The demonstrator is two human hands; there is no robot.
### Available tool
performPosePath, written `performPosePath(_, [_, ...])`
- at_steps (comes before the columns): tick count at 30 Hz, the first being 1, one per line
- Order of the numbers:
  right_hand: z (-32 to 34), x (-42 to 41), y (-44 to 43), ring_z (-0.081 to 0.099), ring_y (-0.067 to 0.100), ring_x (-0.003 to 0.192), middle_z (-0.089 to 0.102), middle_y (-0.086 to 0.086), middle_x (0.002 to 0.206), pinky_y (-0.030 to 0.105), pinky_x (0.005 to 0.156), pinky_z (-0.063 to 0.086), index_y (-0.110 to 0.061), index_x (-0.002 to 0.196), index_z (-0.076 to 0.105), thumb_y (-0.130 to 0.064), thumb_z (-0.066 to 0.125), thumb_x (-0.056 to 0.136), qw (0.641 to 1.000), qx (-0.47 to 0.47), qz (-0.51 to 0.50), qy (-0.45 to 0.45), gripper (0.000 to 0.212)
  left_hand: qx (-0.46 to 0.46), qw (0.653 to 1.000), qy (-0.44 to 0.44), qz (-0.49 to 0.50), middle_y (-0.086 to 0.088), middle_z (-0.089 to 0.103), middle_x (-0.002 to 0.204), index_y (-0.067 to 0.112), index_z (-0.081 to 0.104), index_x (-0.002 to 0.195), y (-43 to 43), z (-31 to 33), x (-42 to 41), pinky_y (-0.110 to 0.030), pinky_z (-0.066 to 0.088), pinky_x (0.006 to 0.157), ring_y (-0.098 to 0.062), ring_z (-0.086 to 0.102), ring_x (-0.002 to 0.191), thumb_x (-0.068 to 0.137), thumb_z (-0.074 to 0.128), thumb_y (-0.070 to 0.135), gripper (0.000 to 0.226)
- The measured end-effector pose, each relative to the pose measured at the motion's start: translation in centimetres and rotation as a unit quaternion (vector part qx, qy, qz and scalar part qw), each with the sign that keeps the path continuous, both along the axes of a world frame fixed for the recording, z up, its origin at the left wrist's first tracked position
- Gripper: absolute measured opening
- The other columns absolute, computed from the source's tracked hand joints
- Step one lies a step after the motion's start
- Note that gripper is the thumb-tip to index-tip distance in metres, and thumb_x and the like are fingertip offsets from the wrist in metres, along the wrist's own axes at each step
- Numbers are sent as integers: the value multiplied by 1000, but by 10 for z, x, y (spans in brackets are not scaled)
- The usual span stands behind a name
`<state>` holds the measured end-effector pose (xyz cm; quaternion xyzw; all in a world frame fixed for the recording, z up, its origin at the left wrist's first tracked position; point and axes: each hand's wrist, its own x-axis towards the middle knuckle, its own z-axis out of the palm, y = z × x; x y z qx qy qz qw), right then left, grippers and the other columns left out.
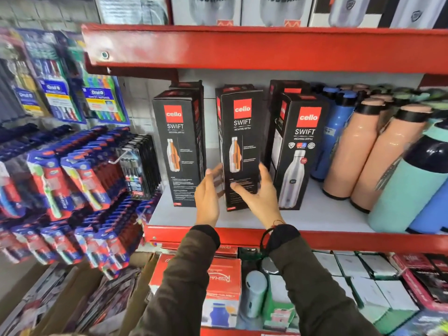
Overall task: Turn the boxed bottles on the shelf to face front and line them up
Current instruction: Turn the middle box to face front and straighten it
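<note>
Three tall black boxed bottles stand in a row on the white shelf (315, 214): a left box (178, 146), a middle box (242, 141) and a right box (297, 151). More black boxes stand behind each. The left and middle boxes show an orange cutaway bottle; the right one shows a steel bottle. My left hand (208, 197) is at the lower left edge of the middle box, fingers spread and blurred. My right hand (260, 192) lies across the box's lower right front, fingers apart. Whether either hand touches the box is unclear.
Peach bottles (349, 151), blue bottles (334, 132) and a large mint bottle (409, 187) crowd the shelf's right side. Toothbrush packs (80, 175) hang on the left. A red shelf edge (242, 49) runs overhead. Boxes and a red carton (218, 277) fill the lower shelf.
</note>
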<state>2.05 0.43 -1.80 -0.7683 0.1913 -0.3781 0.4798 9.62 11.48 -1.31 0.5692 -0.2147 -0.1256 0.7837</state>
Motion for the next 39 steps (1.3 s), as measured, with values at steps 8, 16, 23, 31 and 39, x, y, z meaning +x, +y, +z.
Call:
performPosePath(8, [11, 3, 2, 58, -10, 112, 64, -22, 121, 17, 94, 49, -42, 128, 44, -53, 89, 57, 998, -1, -54, -24, 86, -33, 998, -59, 16, 10, 69, 131, 20, 72, 125, 8, -4, -4, -30, 60, 91, -11, 66, 117, 109, 33, 39, 46])
performPosePath(16, [13, -1, -4, 43, 13, 141, 46, -6, 152, 43, 117, 37, -32, 153, 21, -48, 83, 63, 1000, 22, 0, -4, 110, 56, 994, -91, 4, 1, 47, 154, 14, 41, 153, -8, -3, 18, -27, 29, 122, -11, 42, 144, 109, 39, 22, 45])
performPosePath(23, [13, -4, -14, 22, 7, 152, 21, -11, 166, 45, 125, 22, -38, 158, 8, -14, 65, 91, 996, -16, 87, 14, 91, 75, 991, -108, 9, 26, 59, 117, 32, 54, 126, -6, -15, 25, -2, 37, 92, 21, 55, 108, 106, 46, 19, 25])
performPosePath(31, [3, 3, -16, 39, -28, 122, 36, -39, 134, 0, 100, 35, -31, 154, 27, 5, 58, 94, 999, -8, 46, 11, 77, 95, 988, -113, 43, 1, 63, 131, 23, 52, 137, -11, -22, 18, -22, 42, 103, -11, 60, 120, 104, 49, 14, 34])
performPosePath(39, [0, 8, -20, 51, 19, 137, 44, -16, 136, -3, 92, 35, -28, 152, 36, 2, 54, 96, 1000, 2, 21, 8, 67, 118, 983, -125, 57, 10, 60, 125, 21, 54, 135, -15, -25, 19, -17, 41, 96, -9, 57, 116, 104, 51, 22, 31])
